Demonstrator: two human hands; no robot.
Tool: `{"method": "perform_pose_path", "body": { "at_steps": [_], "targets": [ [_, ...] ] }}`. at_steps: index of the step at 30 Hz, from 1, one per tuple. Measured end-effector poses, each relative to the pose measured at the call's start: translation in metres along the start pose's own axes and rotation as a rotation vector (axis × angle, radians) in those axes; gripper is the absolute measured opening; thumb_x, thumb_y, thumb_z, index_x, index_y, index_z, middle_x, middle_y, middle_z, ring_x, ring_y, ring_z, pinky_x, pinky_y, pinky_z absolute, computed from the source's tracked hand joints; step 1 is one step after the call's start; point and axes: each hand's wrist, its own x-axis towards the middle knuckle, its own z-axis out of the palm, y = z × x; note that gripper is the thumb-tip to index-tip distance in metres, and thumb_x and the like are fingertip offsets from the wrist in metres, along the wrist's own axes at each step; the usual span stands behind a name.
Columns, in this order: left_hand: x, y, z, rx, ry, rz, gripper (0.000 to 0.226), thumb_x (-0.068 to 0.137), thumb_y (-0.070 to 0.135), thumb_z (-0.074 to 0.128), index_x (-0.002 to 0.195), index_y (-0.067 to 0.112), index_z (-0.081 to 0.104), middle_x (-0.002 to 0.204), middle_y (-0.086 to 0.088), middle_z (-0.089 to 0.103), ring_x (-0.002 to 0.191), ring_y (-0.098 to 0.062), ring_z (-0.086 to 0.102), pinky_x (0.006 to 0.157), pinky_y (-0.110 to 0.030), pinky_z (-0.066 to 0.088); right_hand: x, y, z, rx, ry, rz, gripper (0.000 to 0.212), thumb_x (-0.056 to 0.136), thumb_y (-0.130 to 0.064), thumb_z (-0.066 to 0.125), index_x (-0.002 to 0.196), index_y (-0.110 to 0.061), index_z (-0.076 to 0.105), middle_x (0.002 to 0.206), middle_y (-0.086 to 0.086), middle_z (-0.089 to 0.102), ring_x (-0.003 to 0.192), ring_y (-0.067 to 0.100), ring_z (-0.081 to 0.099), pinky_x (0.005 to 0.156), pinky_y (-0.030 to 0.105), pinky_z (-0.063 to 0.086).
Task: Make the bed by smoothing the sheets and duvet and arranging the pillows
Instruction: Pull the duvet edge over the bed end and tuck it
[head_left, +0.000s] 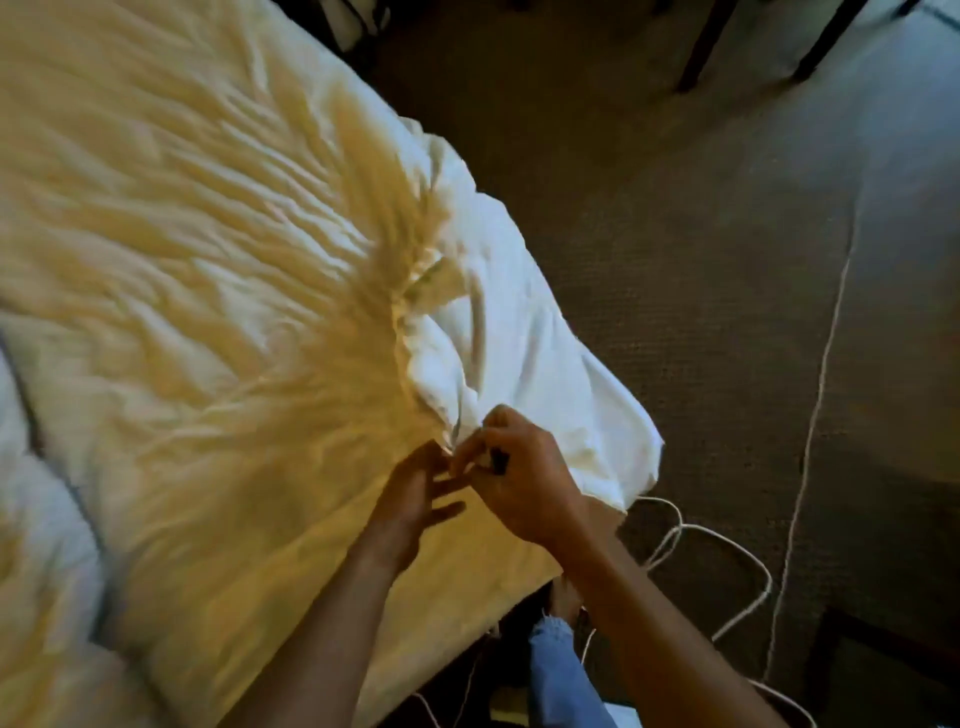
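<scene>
1. Two hands are meeting at the near edge of the bed (467, 587). The right hand (519, 478) is curling its fingers (493, 421) round a gathered bunch of the white sheet (519, 322), pinching it.
2. One left hand (415, 499) is lying just beside the right one, its fingers (447, 512) spreading loosely, fairly straight, touching the fabric near the bunch; whether they are gripping anything cannot be told.
3. One sheet is covering the mattress, wrinkling in long creases that are fanning out from the pinched point across the cream-lit surface. Its bunched corner is hanging over the right edge of the bed.
4. One further piece of white bedding (31, 493), with a dark seam line, is lying at the left edge of the view.
5. One dark carpet (727, 312) is running along the right side of the bed.
6. Several loops of white cord (737, 561) are trailing over the carpet near the bed corner.
7. Dark furniture legs (701, 47) are standing at the top of the view.
8. One blue jeans leg (556, 670) is showing below the bed edge.
</scene>
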Motion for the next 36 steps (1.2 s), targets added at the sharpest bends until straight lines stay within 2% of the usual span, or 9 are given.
{"method": "perform_pose_path", "body": {
  "at_steps": [3, 6, 8, 12, 17, 21, 25, 30, 36],
  "targets": [
    [-0.019, 0.015, -0.073, -0.243, 0.252, 0.114, 0.036, 0.104, 0.046, 0.044, 0.111, 0.022, 0.07, 0.112, -0.006, 0.073, 0.094, -0.023, 0.069, 0.085, -0.048, 0.058, -0.018, -0.007, 0.052, -0.156, -0.182, -0.052, 0.035, 0.072, 0.003, 0.06, 0.073, -0.029, 0.075, 0.079, -0.013, 0.045, 0.065, 0.001, 0.05, 0.062, 0.014, 0.038],
    [-0.032, 0.03, -0.125, -0.205, 0.244, 0.188, 0.06, 0.086, 0.078, 0.052, 0.103, 0.022, 0.067, 0.1, 0.003, 0.071, 0.09, -0.016, 0.066, 0.082, -0.041, 0.054, -0.039, -0.012, 0.097, -0.267, -0.364, -0.101, 0.035, 0.072, 0.001, 0.058, 0.073, -0.03, 0.074, 0.081, -0.016, 0.045, 0.068, -0.001, 0.049, 0.064, 0.014, 0.037],
    [-0.036, 0.032, -0.145, 0.092, 0.27, 0.217, 0.052, 0.079, 0.069, 0.071, 0.091, 0.02, 0.058, 0.078, 0.006, 0.063, 0.067, -0.011, 0.06, 0.06, -0.03, 0.045, -0.052, -0.015, 0.119, -0.31, -0.445, -0.122, 0.035, 0.072, 0.001, 0.059, 0.074, -0.03, 0.074, 0.081, -0.019, 0.045, 0.069, -0.002, 0.048, 0.064, 0.012, 0.035],
    [-0.041, 0.005, -0.176, 0.555, 0.296, 0.045, 0.046, 0.056, 0.033, 0.074, 0.094, 0.007, 0.071, 0.093, -0.015, 0.073, 0.081, -0.029, 0.07, 0.06, -0.031, 0.049, -0.065, -0.021, 0.144, -0.333, -0.484, -0.133, 0.034, 0.066, -0.001, 0.057, 0.072, -0.031, 0.072, 0.083, -0.013, 0.051, 0.07, 0.003, 0.053, 0.063, 0.019, 0.043],
    [-0.064, -0.055, -0.237, 0.377, 0.489, 0.024, 0.019, 0.087, 0.025, 0.077, 0.096, 0.009, 0.075, 0.079, -0.007, 0.069, 0.067, -0.022, 0.063, 0.057, -0.028, 0.042, -0.066, -0.041, 0.169, -0.455, -0.571, -0.153, 0.034, 0.075, 0.0, 0.059, 0.074, -0.032, 0.072, 0.084, -0.014, 0.045, 0.074, 0.006, 0.047, 0.066, 0.029, 0.043],
    [-0.091, -0.116, -0.277, 0.243, 0.615, 0.028, 0.016, 0.092, 0.019, 0.074, 0.102, 0.008, 0.071, 0.095, -0.015, 0.071, 0.086, -0.031, 0.067, 0.068, -0.032, 0.044, -0.082, -0.052, 0.217, -0.51, -0.712, -0.223, 0.032, 0.074, -0.003, 0.057, 0.078, -0.03, 0.074, 0.083, -0.015, 0.042, 0.081, 0.011, 0.053, 0.068, 0.031, 0.047],
    [-0.125, -0.189, -0.308, 0.224, 0.723, -0.137, 0.027, 0.081, 0.035, 0.079, 0.09, 0.01, 0.073, 0.083, -0.015, 0.073, 0.077, -0.037, 0.07, 0.059, -0.04, 0.051, -0.101, -0.055, 0.264, -0.565, -0.888, -0.241, 0.034, 0.076, -0.001, 0.058, 0.082, -0.028, 0.076, 0.088, -0.014, 0.05, 0.087, 0.008, 0.053, 0.069, 0.025, 0.042],
    [-0.158, -0.252, -0.291, 0.177, 0.741, -0.168, 0.015, 0.09, 0.027, 0.076, 0.096, 0.013, 0.073, 0.079, -0.005, 0.068, 0.079, -0.029, 0.067, 0.065, -0.033, 0.044, -0.126, -0.039, 0.293, -0.691, -1.093, -0.212, 0.024, 0.082, -0.008, 0.066, 0.087, -0.03, 0.074, 0.109, -0.011, 0.054, 0.107, 0.013, 0.052, 0.084, 0.03, 0.047],
    [-0.152, -0.274, -0.262, 0.26, 0.642, -0.133, 0.019, 0.093, 0.029, 0.072, 0.092, 0.011, 0.074, 0.077, -0.002, 0.065, 0.076, -0.022, 0.063, 0.065, -0.029, 0.042, -0.137, -0.027, 0.289, -0.853, -1.067, -0.081, 0.007, 0.082, -0.024, 0.073, 0.082, -0.031, 0.073, 0.121, -0.009, 0.064, 0.111, 0.018, 0.06, 0.093, 0.033, 0.049]
  ]
}}
